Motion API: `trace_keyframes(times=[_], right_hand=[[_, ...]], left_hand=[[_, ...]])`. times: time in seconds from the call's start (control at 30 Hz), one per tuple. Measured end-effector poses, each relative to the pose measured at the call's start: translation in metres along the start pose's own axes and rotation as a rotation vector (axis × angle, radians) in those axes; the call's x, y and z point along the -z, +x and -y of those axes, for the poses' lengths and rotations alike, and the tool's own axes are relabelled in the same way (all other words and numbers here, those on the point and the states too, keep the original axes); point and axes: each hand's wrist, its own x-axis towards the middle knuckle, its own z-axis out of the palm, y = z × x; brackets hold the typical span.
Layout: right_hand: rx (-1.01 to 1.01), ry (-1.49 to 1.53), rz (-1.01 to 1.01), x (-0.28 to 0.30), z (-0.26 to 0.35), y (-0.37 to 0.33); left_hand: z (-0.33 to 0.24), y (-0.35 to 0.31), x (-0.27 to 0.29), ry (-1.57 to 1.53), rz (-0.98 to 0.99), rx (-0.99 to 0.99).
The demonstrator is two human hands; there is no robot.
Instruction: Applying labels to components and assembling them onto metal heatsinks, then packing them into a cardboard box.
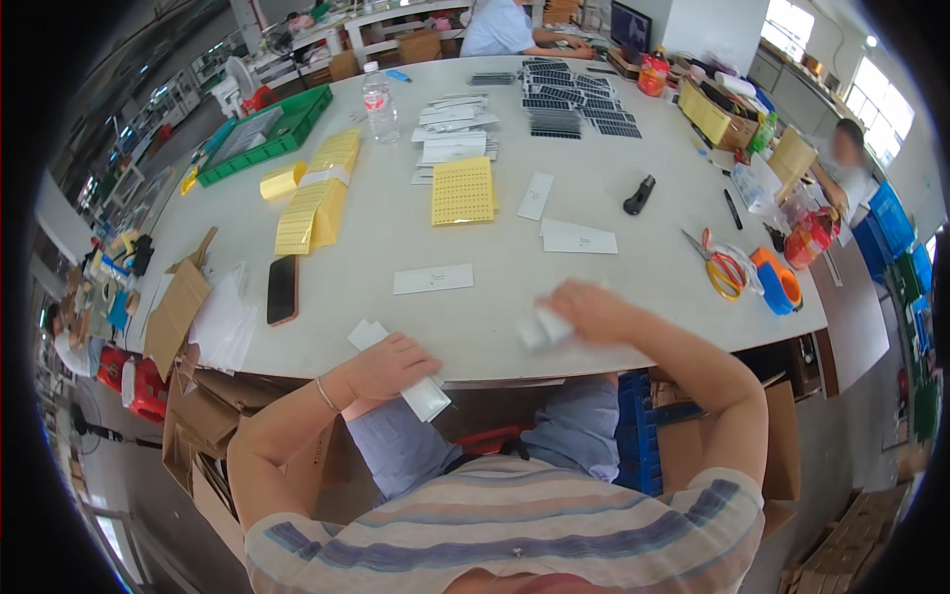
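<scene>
My left hand (389, 364) is closed around several slim white packets (427, 398) at the table's front edge, their ends sticking out on both sides. To its right, my right hand (592, 313) is smeared by motion and grips a blurred white packet (542, 333) just over the tabletop. A flat white packet (433, 279) with small print lies by itself ahead of my hands. Farther off, beyond my right hand, are a small pile of white packets (580, 238) and a single upright-lying one (535, 196).
Yellow label sheets (463, 192), a stack of white packets (455, 139), dark panels (574, 97) and a water bottle (379, 104) stand farther back. A phone (282, 289) lies left; a cutter (639, 195), scissors (720, 265) and an orange tape dispenser (777, 282) lie right. Co-workers sit beyond.
</scene>
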Motion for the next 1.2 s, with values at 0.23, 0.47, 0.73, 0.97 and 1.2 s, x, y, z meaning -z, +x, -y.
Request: trace_keyframes(times=[0.23, 0.47, 0.73, 0.97, 1.2], right_hand=[[-0.516, -0.113, -0.115, 0.0, -0.109, 0.007], [-0.603, -0.096, 0.153, 0.013, -0.089, 0.023], [-0.588, 0.043, 0.102, 0.01, -0.069, 0.012], [-0.557, 0.026, -0.033, 0.008, -0.057, 0.007], [-0.704, 0.218, 0.135, 0.017, -0.057, 0.021]], left_hand=[[0.024, 0.032, -0.001, 0.151, -0.121, 0.063], [0.085, 0.085, -0.006, 0.267, -0.12, 0.344], [0.103, 0.091, -0.025, 0.07, -0.135, 0.385], [0.091, 0.071, -0.011, 0.094, -0.098, 0.48], [0.072, 0.053, -0.025, -0.038, -0.223, 0.417]])
